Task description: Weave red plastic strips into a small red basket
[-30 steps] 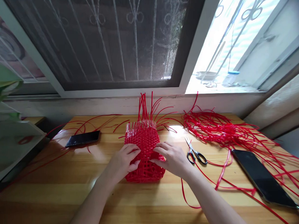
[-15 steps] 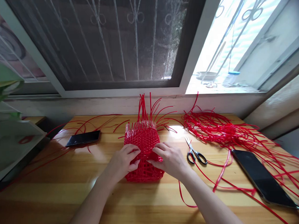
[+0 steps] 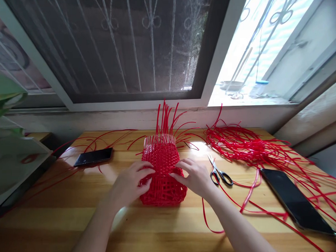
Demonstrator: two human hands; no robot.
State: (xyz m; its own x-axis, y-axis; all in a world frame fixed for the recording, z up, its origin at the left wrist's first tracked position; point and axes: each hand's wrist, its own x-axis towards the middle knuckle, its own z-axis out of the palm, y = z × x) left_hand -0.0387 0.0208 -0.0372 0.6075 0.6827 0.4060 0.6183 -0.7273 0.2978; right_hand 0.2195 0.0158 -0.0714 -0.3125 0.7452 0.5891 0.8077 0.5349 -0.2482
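A red woven basket (image 3: 161,161) of plastic strips lies on the wooden table in front of me. Its near end has a looser, open weave, and a clear plastic edge (image 3: 160,139) shows at the far end, where loose strip ends stand up. My left hand (image 3: 134,180) grips the basket's left side, fingers curved over the top and thumb lower down. On the opposite side my right hand (image 3: 193,176) holds it in the same way, its thumb reaching over the weave. The fingertips' contact underneath is partly hidden.
Black-handled scissors (image 3: 219,173) lie right of the basket. Beyond them a tangle of red strips (image 3: 240,143) spreads over the table (image 3: 149,233). A dark tablet-like device (image 3: 296,200) lies at right, a phone (image 3: 94,157) at left. The window (image 3: 136,104) stands behind.
Both hands have moved slightly outward along the basket's sides, uncovering more of its middle. The near end looks wider, and the upright strips have shifted a little to the right.
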